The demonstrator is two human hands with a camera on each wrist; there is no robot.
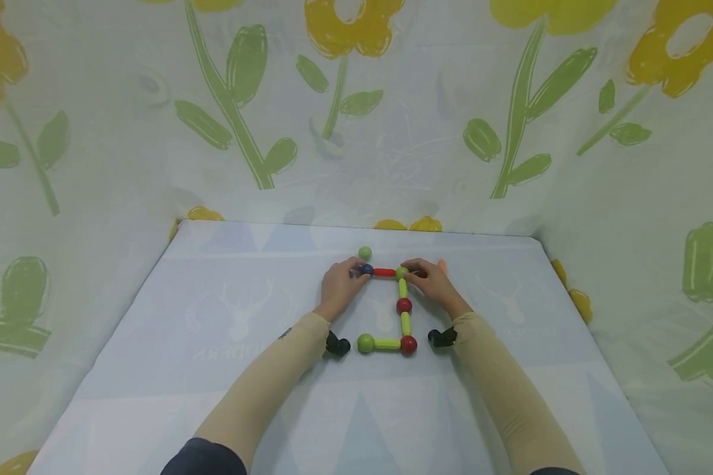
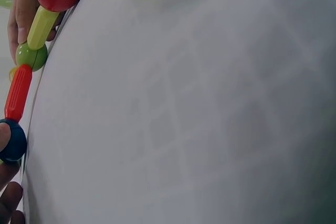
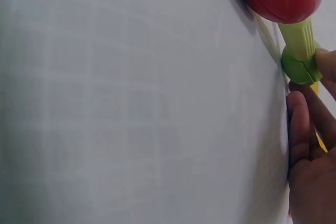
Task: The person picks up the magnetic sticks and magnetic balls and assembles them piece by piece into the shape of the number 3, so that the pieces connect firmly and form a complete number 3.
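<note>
On the table lies a chain of coloured balls and rods. My left hand pinches the dark blue ball at the chain's far left end. From it a red rod leads right to a green ball, which my right hand pinches between thumb and fingers. A yellow-green rod comes toward me to a red ball, then another rod to a second red ball. A last rod runs left to a larger-looking green ball. The right wrist view shows the pinched green ball close up.
A loose green ball lies just beyond the blue ball. Behind my right hand an orange piece shows partly. Black wrist mounts stick out from both sleeves near the chain. Flower-printed cloth hangs behind the table's far edge.
</note>
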